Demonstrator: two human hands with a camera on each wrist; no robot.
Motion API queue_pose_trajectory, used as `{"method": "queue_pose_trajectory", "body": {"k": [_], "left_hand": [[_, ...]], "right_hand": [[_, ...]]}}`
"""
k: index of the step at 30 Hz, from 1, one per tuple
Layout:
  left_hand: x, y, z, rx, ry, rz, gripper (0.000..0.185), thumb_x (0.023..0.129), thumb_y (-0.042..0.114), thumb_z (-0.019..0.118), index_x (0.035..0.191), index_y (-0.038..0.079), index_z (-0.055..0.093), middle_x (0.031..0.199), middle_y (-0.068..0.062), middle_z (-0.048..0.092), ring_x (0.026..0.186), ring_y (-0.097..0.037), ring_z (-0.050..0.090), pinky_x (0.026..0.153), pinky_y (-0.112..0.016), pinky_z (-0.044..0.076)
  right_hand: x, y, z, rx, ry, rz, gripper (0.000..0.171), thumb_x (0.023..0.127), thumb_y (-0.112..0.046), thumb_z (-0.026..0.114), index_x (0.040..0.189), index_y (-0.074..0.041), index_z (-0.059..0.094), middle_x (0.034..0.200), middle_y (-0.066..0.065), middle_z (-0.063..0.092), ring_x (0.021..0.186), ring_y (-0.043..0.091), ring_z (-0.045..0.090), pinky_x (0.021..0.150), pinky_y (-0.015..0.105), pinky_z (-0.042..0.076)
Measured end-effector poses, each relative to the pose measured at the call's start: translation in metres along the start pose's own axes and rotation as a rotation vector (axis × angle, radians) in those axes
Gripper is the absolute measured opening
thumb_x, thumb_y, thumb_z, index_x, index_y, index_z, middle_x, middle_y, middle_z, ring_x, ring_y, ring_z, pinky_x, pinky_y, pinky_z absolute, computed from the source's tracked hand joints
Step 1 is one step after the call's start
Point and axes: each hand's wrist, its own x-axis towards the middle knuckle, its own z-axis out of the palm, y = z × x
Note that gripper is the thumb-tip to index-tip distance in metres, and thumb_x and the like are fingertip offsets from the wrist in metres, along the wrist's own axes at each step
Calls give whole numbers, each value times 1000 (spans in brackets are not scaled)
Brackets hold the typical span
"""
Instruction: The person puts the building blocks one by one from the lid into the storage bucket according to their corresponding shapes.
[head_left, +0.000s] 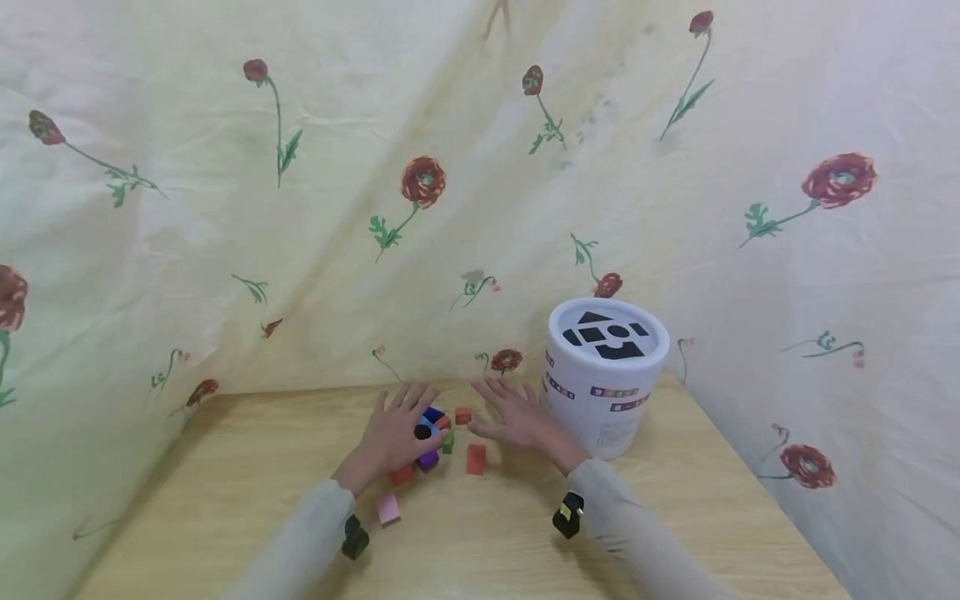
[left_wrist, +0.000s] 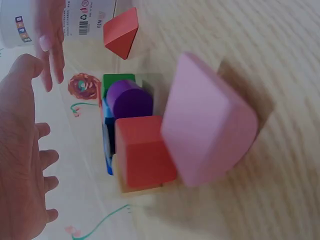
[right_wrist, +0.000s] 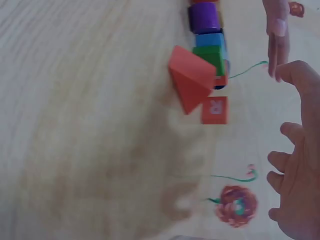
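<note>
Both my hands are spread over a loose group of coloured toy blocks, holding nothing. The left hand (head_left: 386,437) hovers above the group's left side, partly hiding it. The right hand (head_left: 519,419) is apart from it, to the right, beside a white tub. Nearest the left wrist camera lies a pink half-round block (left_wrist: 207,122), next to a red cube (left_wrist: 147,152). Behind these are a purple cylinder (left_wrist: 129,102), a green block (left_wrist: 118,80) and blue blocks (head_left: 433,414). A red triangular block (right_wrist: 192,77) and a red block marked R (right_wrist: 214,111) lie toward the right hand.
The white tub (head_left: 607,404) stands at the back right of the wooden table (head_left: 487,550); its lid has several dark shaped openings. Flowered cloth (head_left: 337,250) hangs behind the table and along both sides. A small black device sits on each wrist.
</note>
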Motion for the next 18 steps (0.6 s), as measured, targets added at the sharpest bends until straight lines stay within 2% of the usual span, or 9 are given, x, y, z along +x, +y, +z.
{"method": "queue_pose_trajectory", "body": {"k": [5,10,14,18], "left_hand": [[2,5,-10,9,15,26,80,95,65,53,160,23,33,166,-10,33,156,-39,22,120,-69,15],[11,22,-14,-79,65,73,82,93,62,59,159,19,35,163,-12,39,152,-42,29,117,-70,22],[21,42,-9,-241,95,98,85,91,58,66,159,18,33,162,-9,40,151,-39,34,117,-66,27],[32,70,-5,-450,63,37,93,86,60,71,161,24,28,165,-3,36,152,-31,33,119,-60,31]], "right_hand": [[1,-9,-21,-21,4,-43,80,96,-64,53,162,-27,27,169,9,24,158,35,17,124,64,4],[-4,-18,-57,-52,35,-111,81,95,-59,59,162,-26,29,168,10,29,156,35,23,125,63,9],[-16,-21,-95,-76,82,-135,82,94,-61,59,161,-25,29,167,8,30,156,32,24,125,63,8],[-32,-11,-133,-28,148,-123,83,94,-60,62,162,-26,28,167,3,30,155,31,27,124,64,7]]}}
